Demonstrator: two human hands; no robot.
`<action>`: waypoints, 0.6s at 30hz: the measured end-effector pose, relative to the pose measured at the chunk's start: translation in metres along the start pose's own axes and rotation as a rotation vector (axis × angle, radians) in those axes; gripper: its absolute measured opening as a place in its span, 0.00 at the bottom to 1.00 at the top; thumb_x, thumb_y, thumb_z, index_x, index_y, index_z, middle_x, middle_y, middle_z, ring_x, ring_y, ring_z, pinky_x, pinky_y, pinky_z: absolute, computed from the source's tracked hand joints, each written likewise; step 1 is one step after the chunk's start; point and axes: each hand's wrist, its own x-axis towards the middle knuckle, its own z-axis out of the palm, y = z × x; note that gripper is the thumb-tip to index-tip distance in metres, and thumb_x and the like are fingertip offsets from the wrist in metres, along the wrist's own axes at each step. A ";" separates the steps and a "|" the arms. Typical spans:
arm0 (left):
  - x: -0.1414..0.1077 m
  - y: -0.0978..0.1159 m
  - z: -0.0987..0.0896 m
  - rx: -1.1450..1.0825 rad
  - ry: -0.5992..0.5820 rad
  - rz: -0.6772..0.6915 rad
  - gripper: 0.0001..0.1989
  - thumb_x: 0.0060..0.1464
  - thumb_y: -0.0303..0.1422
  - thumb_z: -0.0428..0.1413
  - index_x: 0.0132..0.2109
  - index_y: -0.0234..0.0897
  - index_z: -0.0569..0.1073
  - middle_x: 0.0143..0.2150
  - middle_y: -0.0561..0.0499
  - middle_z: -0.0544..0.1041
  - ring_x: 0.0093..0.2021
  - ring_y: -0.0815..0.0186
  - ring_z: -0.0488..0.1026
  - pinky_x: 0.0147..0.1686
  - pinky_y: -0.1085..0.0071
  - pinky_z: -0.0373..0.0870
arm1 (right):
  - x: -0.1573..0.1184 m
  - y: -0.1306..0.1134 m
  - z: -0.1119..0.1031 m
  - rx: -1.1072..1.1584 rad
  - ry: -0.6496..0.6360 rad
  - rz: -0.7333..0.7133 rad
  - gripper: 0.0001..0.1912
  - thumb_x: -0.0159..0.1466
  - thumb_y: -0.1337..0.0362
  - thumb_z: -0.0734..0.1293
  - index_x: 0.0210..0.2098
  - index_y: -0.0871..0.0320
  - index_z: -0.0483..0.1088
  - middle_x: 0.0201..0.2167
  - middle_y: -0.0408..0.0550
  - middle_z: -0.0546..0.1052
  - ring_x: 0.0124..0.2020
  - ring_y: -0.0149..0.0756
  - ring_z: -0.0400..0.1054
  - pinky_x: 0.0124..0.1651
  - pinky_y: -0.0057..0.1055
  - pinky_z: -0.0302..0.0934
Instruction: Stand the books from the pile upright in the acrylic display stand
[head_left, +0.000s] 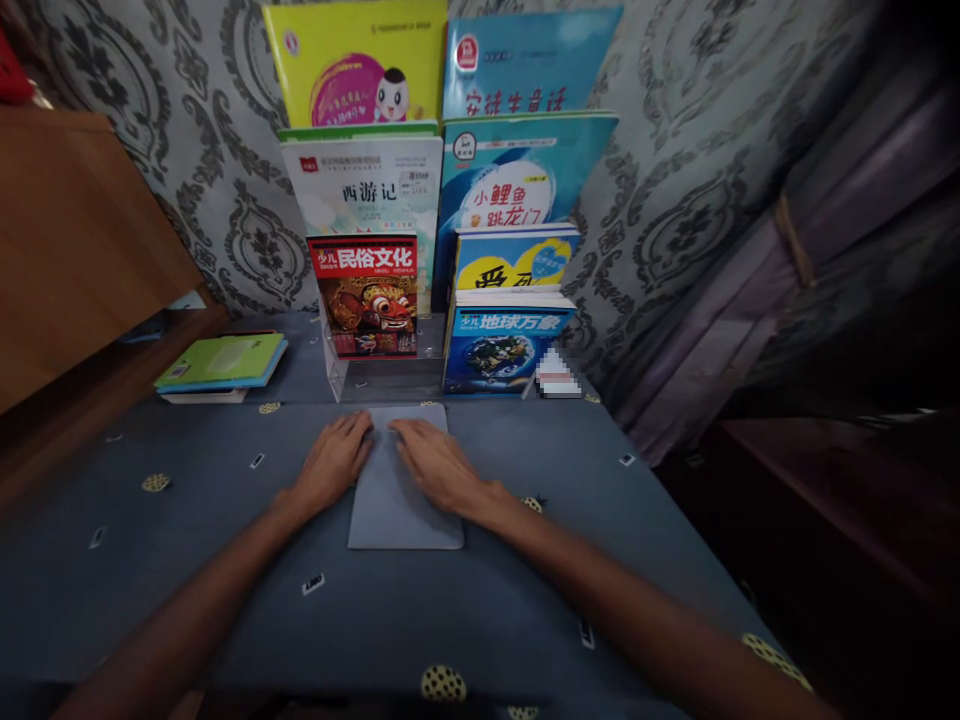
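A thin pale grey-blue sheet or booklet (397,505) with rounded corners lies flat on the cloth-covered table. I cannot tell whether it is a notebook or a folder. My left hand (341,455) rests at its upper left edge, palm down with the fingers stretched forward. Over its upper right part lies my right hand (431,460), fingers extended and pointing inward to the left. Neither hand grips anything. Just beyond both hands stands a clear tiered book stand (386,380), its front left tier bearing a red book (367,295) and its front right a blue earth book (495,350).
Taller books, including a yellow-green one (352,70) and a teal one (525,165), rise behind. A small stack of books (221,362) lies at the left, near a wooden cabinet (82,240). A patterned curtain (262,220) hangs behind the table (225,560).
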 end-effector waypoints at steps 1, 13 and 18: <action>0.000 0.000 0.001 0.009 0.003 0.008 0.14 0.66 0.31 0.45 0.56 0.36 0.66 0.57 0.38 0.74 0.55 0.51 0.72 0.52 0.50 0.71 | 0.007 -0.001 0.009 0.029 -0.011 -0.062 0.22 0.69 0.71 0.55 0.61 0.61 0.64 0.59 0.59 0.73 0.61 0.43 0.66 0.61 0.41 0.60; 0.000 -0.003 0.002 -0.013 0.020 0.026 0.12 0.66 0.33 0.46 0.53 0.36 0.68 0.57 0.40 0.75 0.57 0.52 0.71 0.54 0.52 0.71 | 0.010 0.051 0.020 -0.062 -0.002 0.051 0.25 0.71 0.64 0.53 0.66 0.62 0.58 0.66 0.61 0.66 0.70 0.44 0.55 0.71 0.48 0.50; 0.000 -0.002 -0.001 -0.018 0.004 0.021 0.12 0.66 0.32 0.46 0.53 0.37 0.68 0.57 0.40 0.75 0.57 0.52 0.71 0.55 0.52 0.70 | -0.005 0.058 0.006 -0.126 -0.004 0.053 0.26 0.71 0.63 0.54 0.66 0.64 0.58 0.67 0.61 0.65 0.69 0.45 0.56 0.71 0.50 0.49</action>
